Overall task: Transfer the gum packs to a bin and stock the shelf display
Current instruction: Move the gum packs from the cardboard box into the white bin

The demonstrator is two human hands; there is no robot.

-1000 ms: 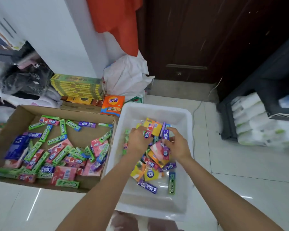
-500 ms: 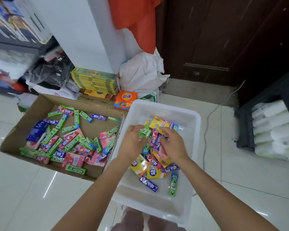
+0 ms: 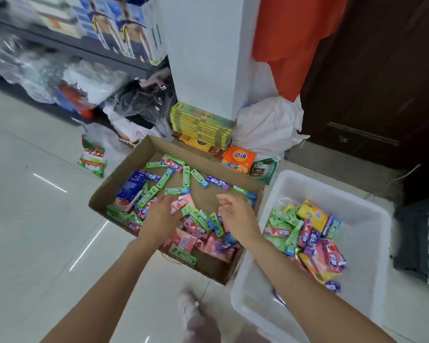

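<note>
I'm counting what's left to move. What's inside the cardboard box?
The cardboard box holds loose gum packs, green, pink and purple, plus a blue pack. Both hands hide some packs.

Glossy white floor tiles [image 3: 35, 231] are reflecting streaks of overhead light. A white square pillar [image 3: 203, 53] is standing at the centre back, a dark brown wooden door [image 3: 372, 82] closing off the right. A dark metal shelf unit [image 3: 67, 48] (blurred here) is running along the left, holding boxed goods.
</note>
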